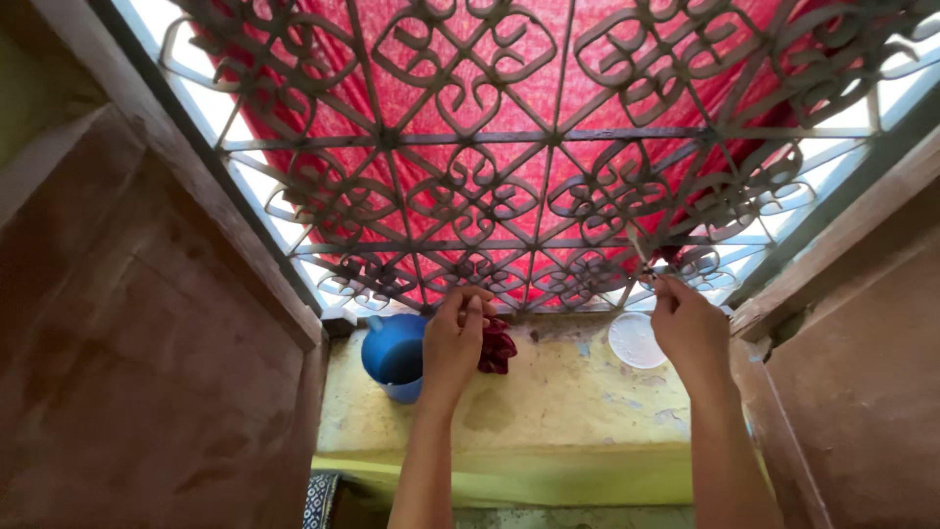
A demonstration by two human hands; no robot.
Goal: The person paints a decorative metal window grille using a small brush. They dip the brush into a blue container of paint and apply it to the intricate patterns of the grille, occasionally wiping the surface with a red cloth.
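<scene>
Here you are pinching a thin stick (pixel 638 247) in your right hand (pixel 691 328) against the iron window grille (pixel 470 186), while your left hand (pixel 457 338) is closing on the dark red cloth (pixel 497 348) on the sill (pixel 548 411), beside a blue jug (pixel 392 355) and a white lid (pixel 634 340).

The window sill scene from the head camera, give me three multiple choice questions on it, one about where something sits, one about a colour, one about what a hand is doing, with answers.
1. Where is the blue jug?
A. on the sill, beside the left hand
B. hanging from the grille
C. on the floor

2. What colour is the cloth behind the iron grille?
A. green
B. red
C. white

3. What is the right hand doing?
A. lying flat on the sill
B. pinching a thin stick at the grille
C. lifting the white lid

Answers: 1 A, the jug stands on the yellow sill next to the left hand. 2 B, the red cloth fills the window. 3 B, its fingers pinch the thin stick; the white lid lies untouched.
</scene>
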